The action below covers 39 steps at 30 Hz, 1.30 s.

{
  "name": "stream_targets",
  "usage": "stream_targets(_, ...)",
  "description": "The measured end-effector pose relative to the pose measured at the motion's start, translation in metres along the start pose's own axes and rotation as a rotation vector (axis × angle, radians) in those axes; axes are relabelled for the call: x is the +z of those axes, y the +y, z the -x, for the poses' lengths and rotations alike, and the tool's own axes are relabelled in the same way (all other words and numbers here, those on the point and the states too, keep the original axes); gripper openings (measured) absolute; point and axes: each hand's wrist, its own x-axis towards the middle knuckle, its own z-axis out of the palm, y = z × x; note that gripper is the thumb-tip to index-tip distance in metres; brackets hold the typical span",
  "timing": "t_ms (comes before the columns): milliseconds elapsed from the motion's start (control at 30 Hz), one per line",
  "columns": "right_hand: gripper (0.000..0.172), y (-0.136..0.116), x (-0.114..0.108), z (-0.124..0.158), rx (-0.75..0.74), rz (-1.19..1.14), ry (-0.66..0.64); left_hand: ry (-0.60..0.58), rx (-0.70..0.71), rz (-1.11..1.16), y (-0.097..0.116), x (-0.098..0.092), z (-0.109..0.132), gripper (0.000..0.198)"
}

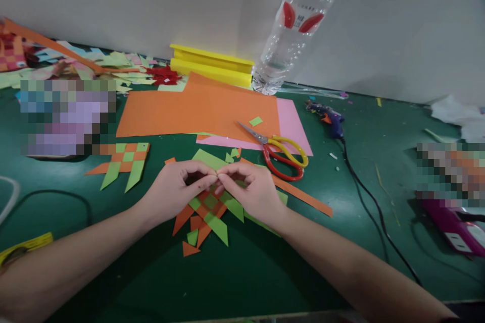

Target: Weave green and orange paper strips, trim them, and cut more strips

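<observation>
My left hand (185,186) and my right hand (252,189) meet fingertip to fingertip, both pinched closed. Whatever lies between the fingertips is too small to make out. Under them on the table rests a woven orange and green paper piece (210,202) with pointed strip ends, partly covered by my hands. Small cut paper scraps (192,237) lie at its lower edge, and more green bits sit just beyond my fingers. An orange paper strip (303,194) extends out to the right. Beyond my right hand lie scissors (284,154) with one red and one yellow handle.
A finished-looking woven paper fish (129,159) lies at left. Behind are orange paper sheets (162,113), a pink sheet (293,126), a folded yellow piece (212,68) and a tall clear bottle (291,25). A corded glue gun (329,118) and a magenta power strip (454,227) are at right.
</observation>
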Motion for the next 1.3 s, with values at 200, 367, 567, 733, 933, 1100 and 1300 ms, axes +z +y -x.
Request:
stream_targets(200, 0.010, -0.0020, -0.0007, 0.0000, 0.022, -0.057, -0.021, -0.009, -0.016, 0.037, 0.0023, -0.0012, 0.0001, 0.023)
stream_targets(367, 0.011, -0.0019, -0.0019, 0.0000, 0.038, -0.112, -0.034, -0.018, -0.026, 0.053, 0.0023, -0.0023, 0.0000, 0.023)
stream_targets(567, 0.009, -0.0031, -0.0024, 0.0000, 0.037, -0.056, -0.018, -0.024, -0.032, 0.046, 0.0019, -0.0020, 0.0004, 0.023)
stream_targets(733, 0.009, -0.0039, -0.0019, -0.0004, 0.026, -0.006, -0.012, -0.027, -0.034, 0.019, 0.0036, -0.0011, 0.0005, 0.023)
stream_targets(933, 0.010, -0.0044, -0.0027, -0.0009, 0.015, 0.024, -0.020, -0.029, -0.044, 0.032, 0.0026, -0.0008, 0.0007, 0.022)
stream_targets(1100, 0.009, -0.0042, -0.0034, -0.0008, 0.002, -0.004, -0.020, -0.041, -0.043, 0.055, 0.0018, -0.0015, 0.0005, 0.022)
stream_targets(1300, 0.009, -0.0058, -0.0029, -0.0014, 0.030, -0.030, -0.016, -0.044, -0.049, 0.085, 0.0022, -0.0015, 0.0006, 0.022)
